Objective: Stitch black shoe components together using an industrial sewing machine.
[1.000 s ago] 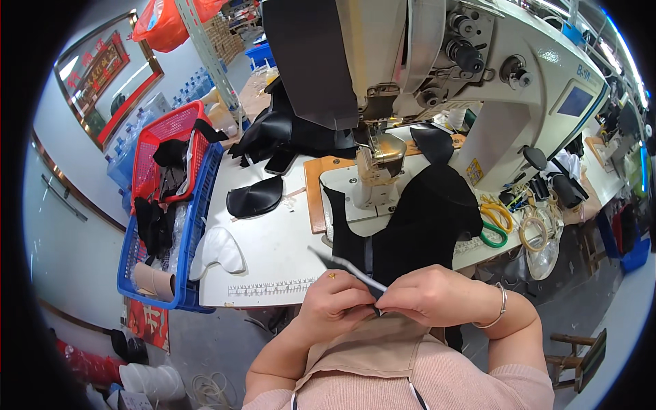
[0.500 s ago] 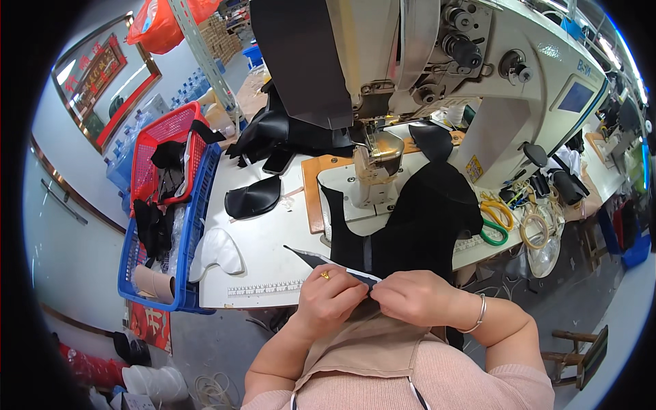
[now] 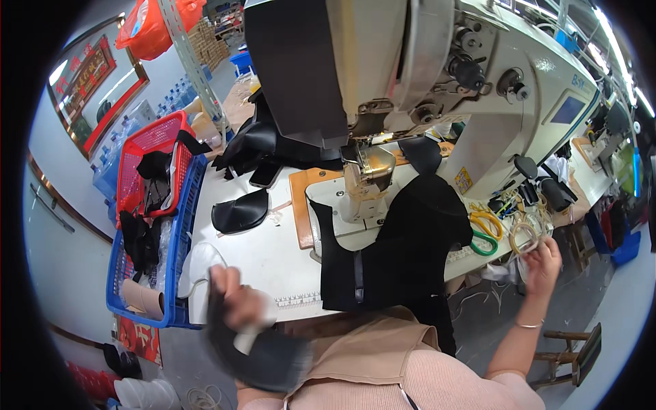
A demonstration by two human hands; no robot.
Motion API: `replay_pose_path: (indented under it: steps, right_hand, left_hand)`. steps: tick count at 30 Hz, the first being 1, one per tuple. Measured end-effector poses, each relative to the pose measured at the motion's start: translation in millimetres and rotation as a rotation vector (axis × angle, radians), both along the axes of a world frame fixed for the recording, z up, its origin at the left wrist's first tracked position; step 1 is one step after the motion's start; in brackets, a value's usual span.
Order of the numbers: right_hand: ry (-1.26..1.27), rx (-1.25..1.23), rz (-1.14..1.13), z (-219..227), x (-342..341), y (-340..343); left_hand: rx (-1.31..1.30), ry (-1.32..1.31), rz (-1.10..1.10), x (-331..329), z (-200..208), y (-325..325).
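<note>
My left hand (image 3: pixel 239 301), smeared by motion, is closed on a black leather piece (image 3: pixel 273 359) with a pale patch. The piece hangs off the table's front edge, over my lap. Far to the right, my right hand (image 3: pixel 542 268) has its fingers closed at the rim of a tan tape roll (image 3: pixel 523 239). Beside that roll lie scissors with a green handle (image 3: pixel 484 243) and a yellow handle (image 3: pixel 488 224). A large black cut piece (image 3: pixel 389 266) with a dark strip lies spread before the sewing machine (image 3: pixel 369 171), partly under its head.
A blue basket (image 3: pixel 179 273) and a red basket (image 3: pixel 154 133) stand at the left. On the white table (image 3: pixel 273 263) lie a curved black piece (image 3: pixel 240 210), a white piece (image 3: pixel 203 263) and a phone (image 3: pixel 265 174). A wooden stool (image 3: pixel 574 355) stands at lower right.
My right hand has let go of the black leather piece and moved right to the tape roll. My left hand has carried the piece left and down. The view has shifted slightly.
</note>
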State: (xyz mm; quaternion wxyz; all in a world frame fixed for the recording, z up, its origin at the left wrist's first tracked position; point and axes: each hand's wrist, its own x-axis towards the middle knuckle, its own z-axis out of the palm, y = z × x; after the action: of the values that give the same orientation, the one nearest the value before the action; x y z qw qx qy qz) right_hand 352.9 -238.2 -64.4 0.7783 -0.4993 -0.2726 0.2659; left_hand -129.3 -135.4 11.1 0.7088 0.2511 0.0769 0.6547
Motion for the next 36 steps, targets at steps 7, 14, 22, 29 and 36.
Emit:
replay_pose_path:
  steps: [7,14,22,29,36]
  right_hand:
    - [-1.042,-0.236,-0.51,48,-66,1]
    - [-1.75,-0.132,0.53,46,-134,163]
    - [-1.898,-0.502,0.739,10,-141,189]
    - [-1.838,-0.443,0.595,0,-154,141]
    - [-1.583,-0.455,0.672,-20,-181,153]
  left_hand:
    - [0.103,1.001,-0.669,54,-66,74]
    - [0.658,1.651,-0.697,83,-86,98]
    - [0.724,1.612,-0.899,38,-85,60]
    - [0.831,1.734,-0.781,33,-72,41]
    - [0.427,1.541,-0.691,-31,-9,67]
